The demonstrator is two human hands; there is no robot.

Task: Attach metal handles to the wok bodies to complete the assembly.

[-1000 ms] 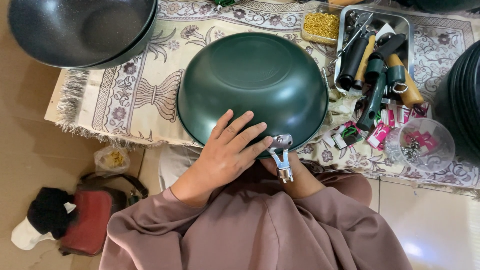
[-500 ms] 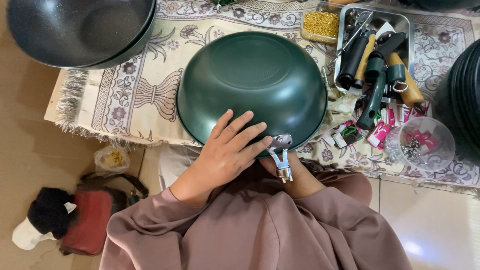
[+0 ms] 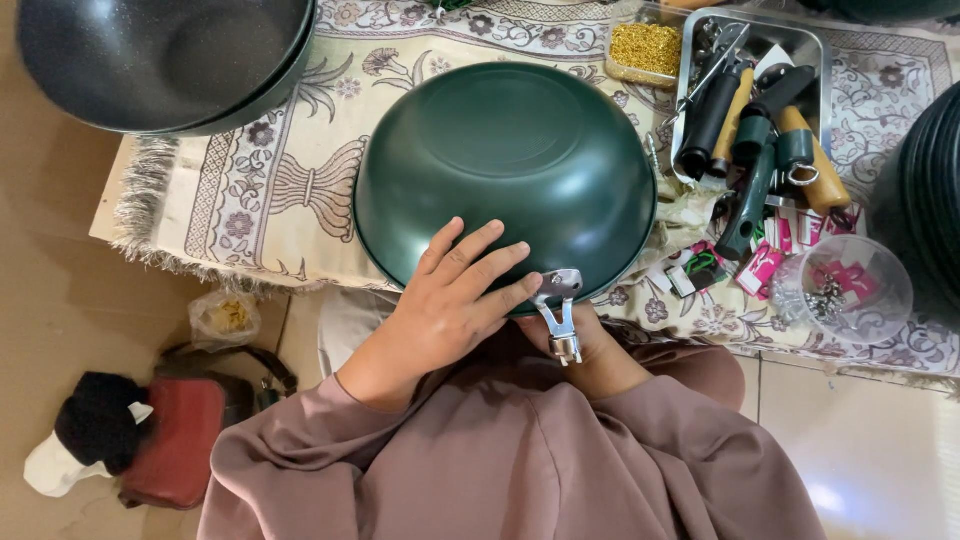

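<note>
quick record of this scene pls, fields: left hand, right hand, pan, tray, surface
left hand: flat on the upturned green pan, fingers spread
right hand: mostly hidden under the pan's rim, by the metal handle bracket
pan: dark green, bottom up
tray: metal, holds black, green and wooden handles
surface: patterned fringed cloth

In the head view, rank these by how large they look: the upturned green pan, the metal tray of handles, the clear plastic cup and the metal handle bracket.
1. Green pan
2. Metal tray
3. Clear plastic cup
4. Metal handle bracket
</note>
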